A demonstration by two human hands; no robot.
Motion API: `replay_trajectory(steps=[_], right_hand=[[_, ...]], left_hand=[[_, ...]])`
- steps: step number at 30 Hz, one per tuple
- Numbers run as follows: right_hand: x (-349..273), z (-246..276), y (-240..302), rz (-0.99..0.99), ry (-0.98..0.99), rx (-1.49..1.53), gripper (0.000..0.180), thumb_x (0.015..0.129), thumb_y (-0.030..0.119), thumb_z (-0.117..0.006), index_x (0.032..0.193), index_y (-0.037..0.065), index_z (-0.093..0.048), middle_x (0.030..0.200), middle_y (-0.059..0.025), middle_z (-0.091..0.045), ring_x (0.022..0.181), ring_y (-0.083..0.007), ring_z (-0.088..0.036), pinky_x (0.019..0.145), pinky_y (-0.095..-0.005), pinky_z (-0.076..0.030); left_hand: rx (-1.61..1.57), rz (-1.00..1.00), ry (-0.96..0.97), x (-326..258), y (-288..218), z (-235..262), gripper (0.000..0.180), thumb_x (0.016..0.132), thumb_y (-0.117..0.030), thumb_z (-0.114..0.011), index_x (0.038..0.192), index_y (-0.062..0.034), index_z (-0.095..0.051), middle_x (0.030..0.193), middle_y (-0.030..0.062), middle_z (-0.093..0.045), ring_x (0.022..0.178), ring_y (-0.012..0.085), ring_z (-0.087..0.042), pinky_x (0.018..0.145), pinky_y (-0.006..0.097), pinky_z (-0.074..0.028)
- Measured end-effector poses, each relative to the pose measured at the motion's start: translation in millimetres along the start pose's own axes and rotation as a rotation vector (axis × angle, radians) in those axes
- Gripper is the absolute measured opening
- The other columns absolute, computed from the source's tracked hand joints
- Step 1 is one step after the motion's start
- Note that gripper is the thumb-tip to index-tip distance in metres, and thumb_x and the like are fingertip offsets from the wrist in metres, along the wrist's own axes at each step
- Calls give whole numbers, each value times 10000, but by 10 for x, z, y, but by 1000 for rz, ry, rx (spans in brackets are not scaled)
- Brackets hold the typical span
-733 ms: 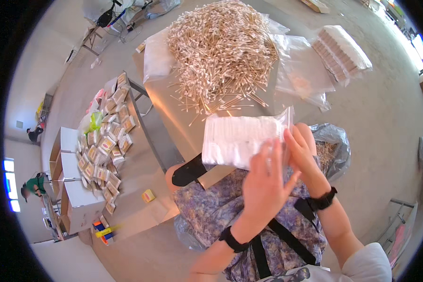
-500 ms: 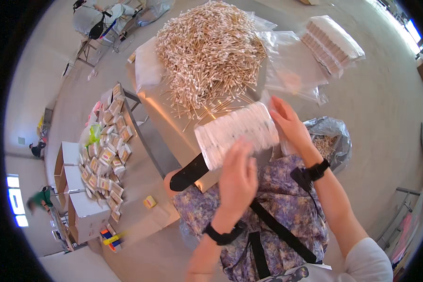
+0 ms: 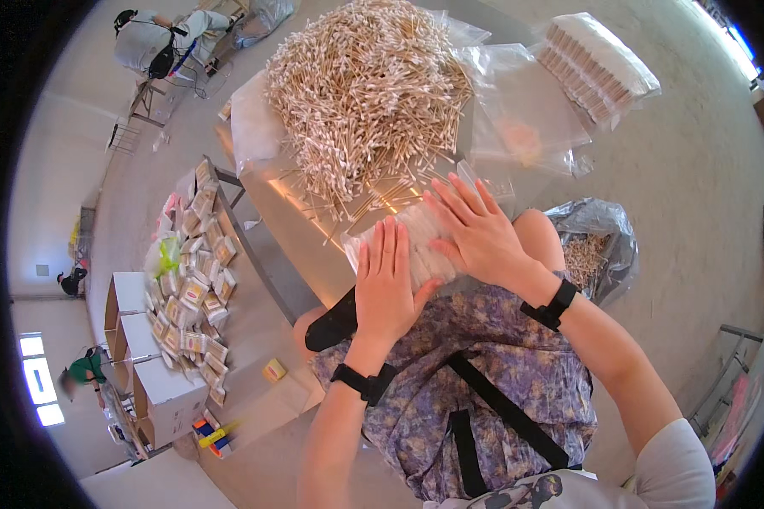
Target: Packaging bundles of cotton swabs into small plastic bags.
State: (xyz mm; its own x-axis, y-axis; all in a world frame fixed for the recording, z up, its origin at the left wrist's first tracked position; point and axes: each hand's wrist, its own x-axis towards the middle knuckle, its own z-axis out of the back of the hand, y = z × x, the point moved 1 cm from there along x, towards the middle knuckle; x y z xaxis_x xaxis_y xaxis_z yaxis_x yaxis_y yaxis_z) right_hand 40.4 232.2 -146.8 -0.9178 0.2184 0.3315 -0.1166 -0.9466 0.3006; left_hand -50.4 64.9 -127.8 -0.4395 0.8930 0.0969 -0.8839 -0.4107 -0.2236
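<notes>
A clear plastic bag (image 3: 420, 227) packed with bundled cotton swabs lies at the near edge of the metal table, just above my lap. My left hand (image 3: 388, 284) rests flat on its left part, fingers stretched out. Across its right part my right hand (image 3: 480, 239) lies with fingers spread, and the bag's loose end shows beside the fingertips. Both palms hide much of the bag. Right behind it rises a big heap of loose cotton swabs (image 3: 365, 102). A black strap-like piece (image 3: 331, 322) sticks out by my left wrist.
Flat clear bags (image 3: 522, 114) and another filled swab bag (image 3: 598, 68) lie at the far right. A grey bag with swabs (image 3: 592, 250) stands right of my lap. Leftward are a table with many small packets (image 3: 197, 288), white cartons (image 3: 165, 386) and other people.
My left hand, blurred earlier over the bag's middle, now lies flat on its left part. My right hand has moved from the bag's right end onto its top. The bag looks flatter.
</notes>
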Motion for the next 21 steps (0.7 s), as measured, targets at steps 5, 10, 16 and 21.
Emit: replay_trajectory(steps=[5,10,16,21], right_hand=[[-12,-98,-147,-7,-66,181,603,919,390,-544,1398,53,-396,1452,-132,-387,1380,-317,-293,1126,-427,-254],[-365,235,-152,-694,-99,471,613,922,375,-562,1394,28,-382,1298,-150,-556,1182,-317,-540,947,-384,-441],[-895,-218,237,-1245,-256,1355,458,874,396,-667,1073,15,-509,892,-46,-519,789,-151,-476,665,-298,-390],[-897,-634,728,-1361,-341,1828,740,790,411,-765,1290,0,-405,1277,-91,-483,1180,-205,-463,928,-431,-416]], left_hand=[[-485,88,-168,-53,175,-28,714,914,-360,-564,1444,22,-277,1505,197,-288,1389,351,-277,1144,429,-198],[-1053,580,-711,-724,498,-302,595,985,-337,-480,1431,18,-311,1468,167,-359,1346,278,-355,1108,376,-260],[-1214,699,-489,-577,330,-377,600,978,-393,-495,1392,28,-386,1372,136,-465,1246,232,-450,1036,330,-332],[-1105,675,-284,-534,116,-411,372,902,-174,-632,1155,70,-509,1095,145,-604,969,166,-580,832,286,-466]])
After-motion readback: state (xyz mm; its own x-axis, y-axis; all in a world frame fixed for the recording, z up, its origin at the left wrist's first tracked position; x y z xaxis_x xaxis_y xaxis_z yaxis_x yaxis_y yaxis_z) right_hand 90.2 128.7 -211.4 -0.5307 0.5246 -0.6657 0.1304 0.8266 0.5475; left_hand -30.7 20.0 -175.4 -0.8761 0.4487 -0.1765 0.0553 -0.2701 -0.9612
